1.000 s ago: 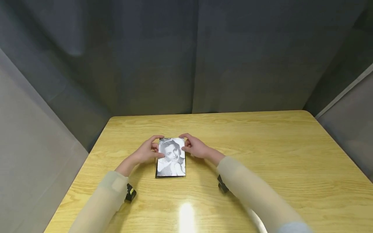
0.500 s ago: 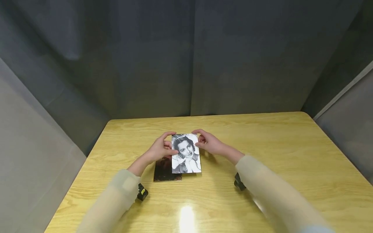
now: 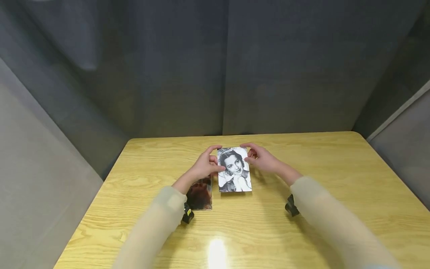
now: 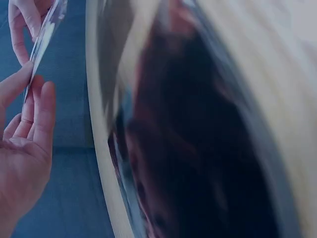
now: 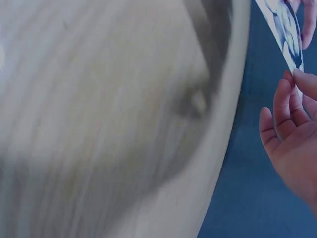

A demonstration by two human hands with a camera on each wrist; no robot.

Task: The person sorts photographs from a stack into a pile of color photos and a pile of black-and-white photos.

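— Near the bench's [image 3: 302,231] far edge, both hands are pinching the photo [image 3: 234,170]: left hand [image 3: 205,168], right hand [image 3: 262,158].
— It's looking bendy! Squeezing could be creasing it, or dropping it onto the dark card [image 3: 200,194].

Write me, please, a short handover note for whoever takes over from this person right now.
Left hand: pinches the left edge of the black-and-white photo.
Right hand: pinches the photo's right edge.
Both hands hold the photo, face up, above the wooden table. A second, darker picture lies flat on the table, to the left of the held one, partly hidden by the left forearm.
Done: the top photo is off the dark picture.
Left: probably setting it down to the right of the dark picture; the dark picture is untouched.
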